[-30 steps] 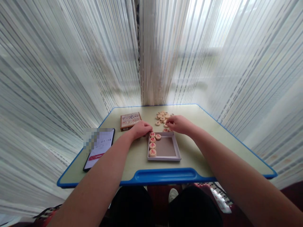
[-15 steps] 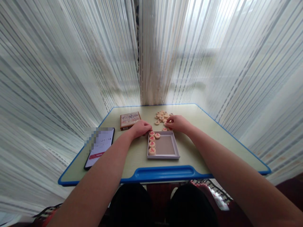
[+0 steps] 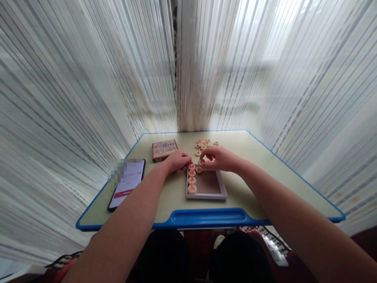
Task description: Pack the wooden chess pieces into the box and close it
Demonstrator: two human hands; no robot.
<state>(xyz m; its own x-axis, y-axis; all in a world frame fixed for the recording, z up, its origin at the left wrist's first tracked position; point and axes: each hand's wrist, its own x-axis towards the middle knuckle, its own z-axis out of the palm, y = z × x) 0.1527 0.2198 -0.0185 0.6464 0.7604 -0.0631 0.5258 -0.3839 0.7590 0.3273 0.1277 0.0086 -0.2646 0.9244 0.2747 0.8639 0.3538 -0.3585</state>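
Note:
A shallow white box tray [image 3: 209,196] lies on the table in front of me. A column of round wooden Chinese chess pieces [image 3: 192,180] with red characters fills its left side, and another piece [image 3: 198,169] sits beside the top one. My left hand [image 3: 179,160] is closed at the tray's far left corner, its fingertips against the rim. Above the tray's far edge, my right hand [image 3: 219,158] has thumb and fingers curled round a chess piece [image 3: 201,161]. Some red pieces lie partly hidden under that hand. Behind it is a loose heap of chess pieces [image 3: 203,144].
A printed chess box [image 3: 164,148] lies at the back left. A phone [image 3: 127,184] showing a timer rests at the left edge. The pale table [image 3: 277,184] has a blue rim with a pen groove [image 3: 209,216] in front. String curtains hang around the table.
My right hand has drawn back from the heap toward the tray, bringing a chess piece to its far edge. My left hand stays at the corner. The view has shifted slightly.

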